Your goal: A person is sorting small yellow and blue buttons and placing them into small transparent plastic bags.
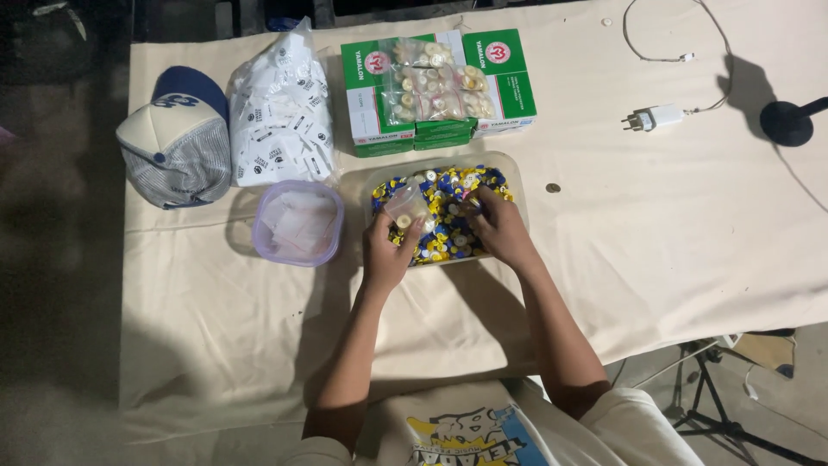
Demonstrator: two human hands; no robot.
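Over a cloth-covered table, the person's left hand is pinching a small clear plastic bag between thumb and fingers, holding it just above a clear tray filled with blue, yellow and white buttons. The right hand is resting in the tray with its fingers curled down among the buttons; whether it is gripping any cannot be told. Just left of the tray a lilac tub is sitting, with a bag of white tags and a cap behind it. Green boxes topped with filled bags are lying beyond the tray.
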